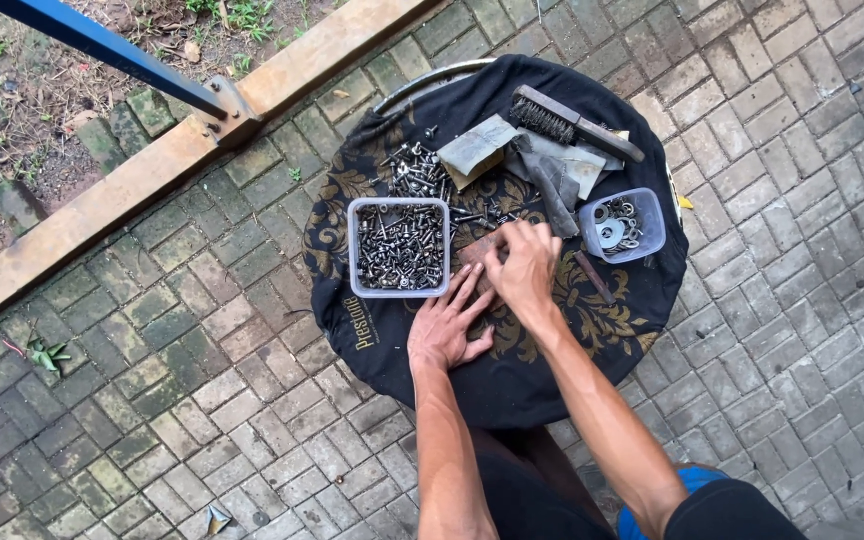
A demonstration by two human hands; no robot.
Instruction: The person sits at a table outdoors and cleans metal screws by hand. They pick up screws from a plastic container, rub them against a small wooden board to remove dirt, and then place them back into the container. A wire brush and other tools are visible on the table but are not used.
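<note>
A round table under a black cloth with gold scrollwork [372, 330] stands on mossy paving, bearing a square clear tub of bolts [399, 247], a smaller round-cornered tub of washers [623, 224], a wire brush [574, 124], folded grey rags [562, 170] and a loose heap of screws [417, 172] behind the tubs. Between the tubs lies a small brownish flat piece [479, 250], its long axis running roughly up and right, mostly hidden by the hands. The left hand [447, 325] lies open and flat on the cloth, fingers touching the piece's near end, while the right hand [526, 268] curls knuckles-up, pinching something over it; what it grips I cannot tell.
</note>
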